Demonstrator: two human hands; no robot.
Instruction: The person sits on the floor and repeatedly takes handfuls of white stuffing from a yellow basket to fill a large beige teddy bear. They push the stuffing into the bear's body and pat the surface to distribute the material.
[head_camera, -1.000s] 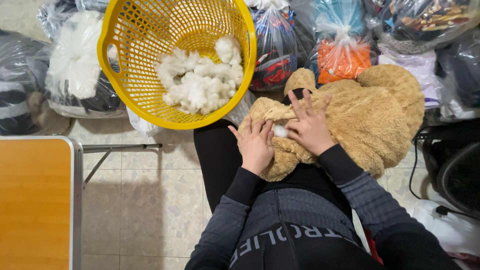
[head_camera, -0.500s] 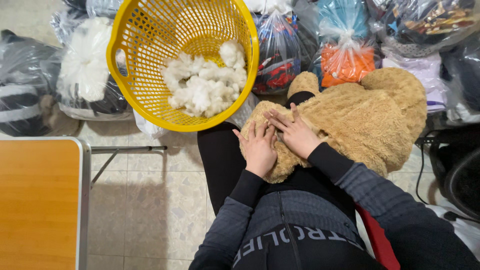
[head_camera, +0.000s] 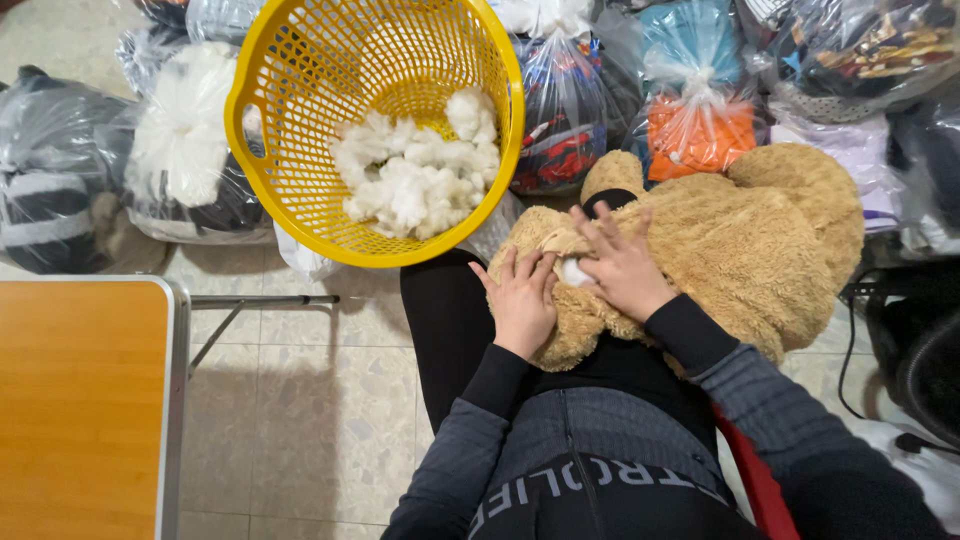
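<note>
You are pressing your left hand (head_camera: 522, 300) flat on the tan plush bear (head_camera: 740, 250) lying on your lap. Your right hand (head_camera: 625, 265) is pinching a white stuffing tuft (head_camera: 573, 271) at its opening, beside the yellow basket (head_camera: 300, 190).

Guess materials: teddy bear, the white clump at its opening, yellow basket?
Teddy bear: tan plush, looks like synthetic fleece; nubby, matte pile. White clump: fluffy fibre stuffing, probably polyester; wispy tufts. Basket: moulded plastic, glossy, lattice-holed wall.
</note>
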